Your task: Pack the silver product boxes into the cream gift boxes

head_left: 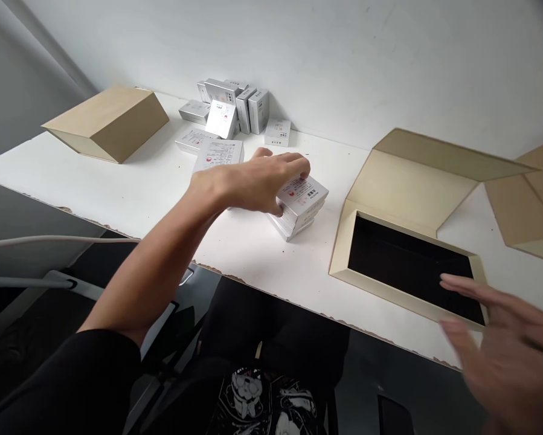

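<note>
My left hand [257,184] reaches across the table with thumb and fingers curled round the top small white carton [305,196] of a short stack. More of the cartons [293,232] lie beneath it. Just behind my left wrist stands another white carton stack [221,152], partly hidden by the hand. On the right, a beige lidded gift box [384,296] lies open, its lid raised toward the wall and its black-lined inside showing. My right hand [507,344], slightly blurred, hovers over its near right corner with fingers apart and holds nothing.
Several silver-white cartons [221,118] are heaped against the wall. A closed beige box [112,121] stands at the far left, and another beige box [525,199] at the right edge. The white table [262,272] has a chipped front edge; a pale cable [58,240] runs below at left.
</note>
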{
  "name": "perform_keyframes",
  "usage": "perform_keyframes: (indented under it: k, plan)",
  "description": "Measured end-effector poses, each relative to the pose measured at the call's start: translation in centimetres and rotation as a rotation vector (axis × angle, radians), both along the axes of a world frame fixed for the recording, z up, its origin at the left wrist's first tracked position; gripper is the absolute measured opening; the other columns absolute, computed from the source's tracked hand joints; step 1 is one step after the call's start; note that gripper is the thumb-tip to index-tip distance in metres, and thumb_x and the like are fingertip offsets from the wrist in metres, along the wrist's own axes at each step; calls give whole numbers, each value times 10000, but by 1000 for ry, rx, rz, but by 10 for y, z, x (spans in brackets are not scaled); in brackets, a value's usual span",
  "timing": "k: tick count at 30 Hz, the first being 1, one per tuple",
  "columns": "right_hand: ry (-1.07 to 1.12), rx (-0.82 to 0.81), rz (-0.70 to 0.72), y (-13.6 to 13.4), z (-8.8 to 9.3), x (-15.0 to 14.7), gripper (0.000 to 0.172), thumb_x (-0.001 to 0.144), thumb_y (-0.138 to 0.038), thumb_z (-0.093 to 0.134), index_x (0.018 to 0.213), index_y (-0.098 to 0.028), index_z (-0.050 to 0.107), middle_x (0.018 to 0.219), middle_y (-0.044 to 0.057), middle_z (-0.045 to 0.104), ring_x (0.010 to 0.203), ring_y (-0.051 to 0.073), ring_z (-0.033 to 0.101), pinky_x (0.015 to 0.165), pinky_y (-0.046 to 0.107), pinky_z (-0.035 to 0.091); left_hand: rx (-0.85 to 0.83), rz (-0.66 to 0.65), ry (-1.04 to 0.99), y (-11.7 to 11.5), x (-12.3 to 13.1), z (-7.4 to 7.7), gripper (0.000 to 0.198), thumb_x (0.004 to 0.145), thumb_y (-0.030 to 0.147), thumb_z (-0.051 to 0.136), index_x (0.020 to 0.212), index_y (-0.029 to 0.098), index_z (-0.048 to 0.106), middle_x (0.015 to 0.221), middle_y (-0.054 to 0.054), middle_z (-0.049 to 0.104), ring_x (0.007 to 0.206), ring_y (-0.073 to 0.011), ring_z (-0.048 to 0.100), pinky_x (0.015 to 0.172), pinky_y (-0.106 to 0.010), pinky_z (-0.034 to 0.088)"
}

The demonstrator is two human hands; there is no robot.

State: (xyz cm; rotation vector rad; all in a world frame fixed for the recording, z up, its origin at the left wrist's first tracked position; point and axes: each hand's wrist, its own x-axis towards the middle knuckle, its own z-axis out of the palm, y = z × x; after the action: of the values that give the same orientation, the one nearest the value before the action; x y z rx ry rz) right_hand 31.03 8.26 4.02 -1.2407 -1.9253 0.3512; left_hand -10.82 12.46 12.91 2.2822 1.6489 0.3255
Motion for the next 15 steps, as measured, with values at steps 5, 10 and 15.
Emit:
perform_keyframes:
  k: [5, 10, 15]
  plan:
    - [-195, 312, 56, -14, -28, 2, 497, 849, -346, 809, 1289, -260, 595, 1166, 99, 747, 1135, 292, 713, 1033, 511, 574, -56, 27, -134, -8, 6, 31, 312, 747, 315, 810, 946, 133, 652, 925, 10, 620, 1133, -366, 693, 1008, -729, 450]
    - [-151, 302, 10, -17, -36, 12, 452, 847, -279, 804, 1255, -248, 613, 1161, 107, 746, 1103, 305, 722, 1014, 543, 573, -5, -16, -421, -4, 55, 52, 323, 975, 428, 595, 938, 110, 642, 907, 9, 673, 937, -178, 746, 931, -570, 563]
    - [-49, 272, -112, -14, -38, 16, 380, 789, -341, 817, 1088, -229, 612, 1058, 104, 727, 1028, 349, 742, 903, 561, 607, -177, -430, -312, 27, 137, 24, 64, 940, 170, 717, 976, 206, 678, 812, 43, 695, 771, -149, 710, 802, -349, 606]
